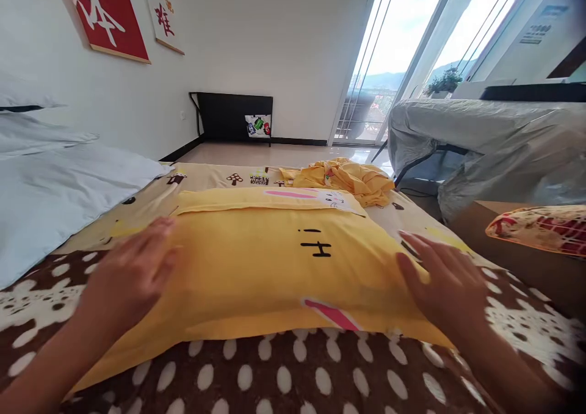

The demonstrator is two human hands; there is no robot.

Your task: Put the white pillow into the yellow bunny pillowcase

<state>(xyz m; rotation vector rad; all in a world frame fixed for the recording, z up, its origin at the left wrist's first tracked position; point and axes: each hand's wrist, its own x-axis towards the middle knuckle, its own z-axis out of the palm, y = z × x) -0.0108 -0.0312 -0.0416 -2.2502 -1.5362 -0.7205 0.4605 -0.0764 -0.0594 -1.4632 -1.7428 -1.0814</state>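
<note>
A yellow pillowcase [247, 267] lies spread before me on the bed. It has "Hi" lettering, pink rabbit ears and a rabbit face, and its far edge forms a folded band. At its left edge is my left hand [137, 270], slightly blurred, fingers stretched forward and thumb apart. My right hand [446, 279] rests at the right edge, open, with fingers spread and palm down. Neither hand has cloth gripped in it that I can see. Beyond the pillowcase sits a crumpled yellow cloth [348, 179].
Brown polka-dot bedding [245, 377] covers the near part of the bed. White bedding [68, 188] is at left. On the right stand a plastic-covered piece of furniture [462, 121] and a cardboard box [480, 234] with a red patterned item [540, 228]. A black panel [224, 118] leans by the far wall.
</note>
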